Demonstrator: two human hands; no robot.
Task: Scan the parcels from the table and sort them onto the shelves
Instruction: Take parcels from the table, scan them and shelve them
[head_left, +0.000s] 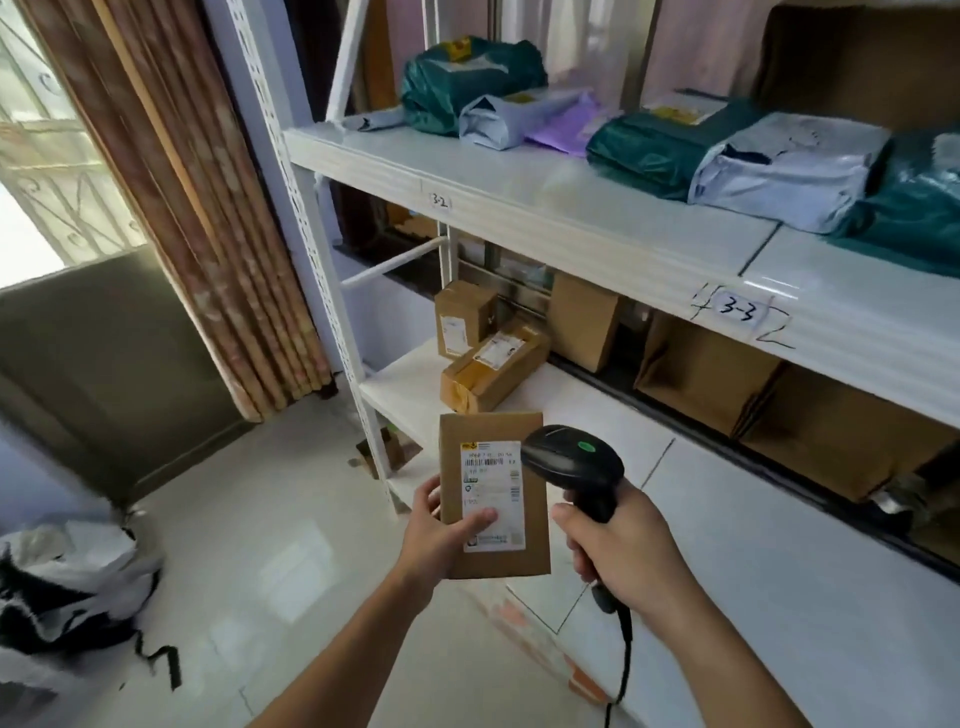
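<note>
A flat brown parcel (493, 493) with a white shipping label (491, 496) is held upright in front of white shelves (545, 208). The left hand (441, 530) grips its lower left edge, thumb pressed on the label, fingers curled behind. Just to its right, the right hand (618, 551) has its fingers wrapped around the handle of a black barcode scanner (574, 465), whose head sits against the parcel's right edge. Behind, small cardboard boxes (488, 358) rest on the lower shelf. Green and grey mailing bags (675, 140) lie on the upper shelf, marked 3-2 and 3-3.
</note>
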